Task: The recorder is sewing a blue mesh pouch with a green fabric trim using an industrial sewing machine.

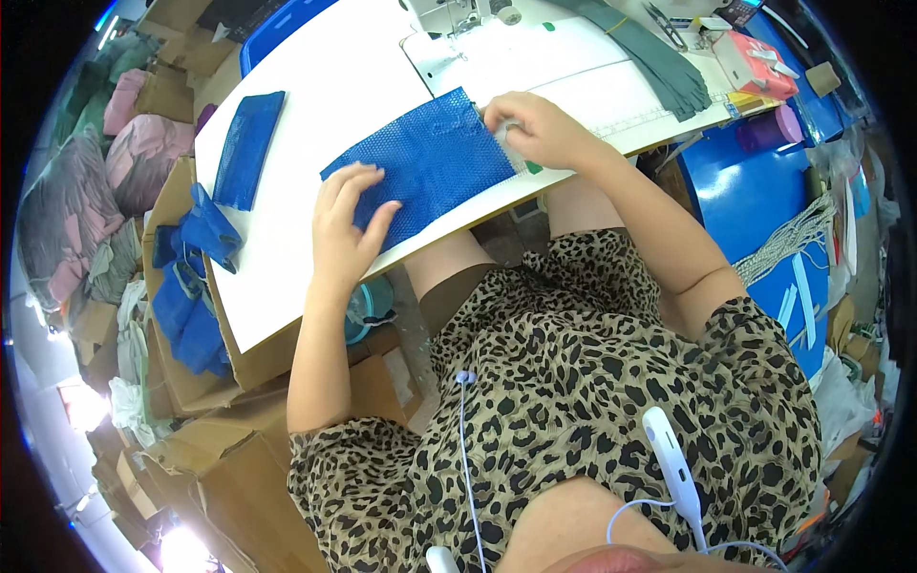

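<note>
A rectangular piece of blue mesh fabric [425,158] lies on the white sewing table [315,72], its near edge close to the table's edge. My left hand [349,220] rests on the fabric's left end, fingers spread and thumb apart. By the upper right corner of the fabric is my right hand [544,134], its thumb and fingers drawn together. A small pale bit shows at those fingertips; what it is I cannot make out. Above the fabric stands a sewing machine [458,24], partly cut off by the top of the picture.
A narrow blue mesh piece [248,148] lies at the table's left. Beside it, a cardboard box [177,372] holds blue fabric [191,306]. Dark green strips [650,67], tweezers [666,27] and a pink box [755,65] sit at the right. White cords [788,239] hang lower right.
</note>
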`<state>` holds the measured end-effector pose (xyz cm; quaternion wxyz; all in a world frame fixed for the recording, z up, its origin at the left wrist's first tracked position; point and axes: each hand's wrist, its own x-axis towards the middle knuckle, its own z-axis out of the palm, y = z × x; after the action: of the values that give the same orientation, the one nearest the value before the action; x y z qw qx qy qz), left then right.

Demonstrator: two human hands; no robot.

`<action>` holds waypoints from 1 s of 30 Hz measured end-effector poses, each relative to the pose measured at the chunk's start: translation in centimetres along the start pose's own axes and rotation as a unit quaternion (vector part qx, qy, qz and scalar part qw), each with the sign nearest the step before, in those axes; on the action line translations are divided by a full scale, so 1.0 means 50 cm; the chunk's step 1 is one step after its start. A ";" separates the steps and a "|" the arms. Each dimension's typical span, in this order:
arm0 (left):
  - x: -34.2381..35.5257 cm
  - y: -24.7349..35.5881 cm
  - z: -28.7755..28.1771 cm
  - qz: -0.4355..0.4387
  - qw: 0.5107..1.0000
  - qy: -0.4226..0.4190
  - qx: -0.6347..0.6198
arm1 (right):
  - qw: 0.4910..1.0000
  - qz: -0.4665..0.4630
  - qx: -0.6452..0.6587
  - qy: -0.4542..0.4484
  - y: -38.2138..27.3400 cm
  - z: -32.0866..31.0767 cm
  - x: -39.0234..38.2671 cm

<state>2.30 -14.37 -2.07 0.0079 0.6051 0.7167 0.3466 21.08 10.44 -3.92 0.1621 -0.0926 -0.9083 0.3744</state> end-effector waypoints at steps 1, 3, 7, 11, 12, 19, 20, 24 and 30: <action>0.010 0.015 0.010 -0.024 1.000 0.007 0.011 | 1.000 0.001 0.001 -0.001 0.000 0.002 0.002; 0.004 0.011 0.039 -0.011 0.997 -0.054 0.051 | 0.973 0.093 0.204 0.056 -0.005 0.008 0.017; 0.003 0.019 0.061 0.006 0.995 -0.057 0.083 | 0.986 0.148 0.066 0.043 -0.034 0.008 0.049; -0.001 0.027 0.068 -0.041 0.992 -0.060 0.102 | 0.970 0.131 0.200 0.046 -0.023 0.030 0.057; 0.003 0.027 0.069 -0.027 0.993 -0.059 0.095 | 0.973 0.140 0.177 0.041 -0.025 0.019 0.054; 0.031 0.019 0.046 -0.100 0.984 -0.107 0.103 | 0.983 0.123 -0.018 0.138 0.004 -0.070 -0.002; 0.034 0.017 0.047 -0.105 0.983 -0.105 0.109 | 0.971 0.107 -0.100 0.189 0.043 -0.101 -0.021; 0.026 -0.002 0.046 -0.084 0.986 -0.081 0.115 | 0.840 0.212 -0.382 0.323 0.136 -0.252 -0.097; 0.079 0.074 0.049 0.034 0.993 0.003 0.112 | 0.860 0.282 -0.364 0.220 0.180 -0.303 -0.115</action>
<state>5.50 -9.65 -0.44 -0.0734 0.6253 0.7300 0.2661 32.35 24.94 -1.49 0.1997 -0.4767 -0.8559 0.0168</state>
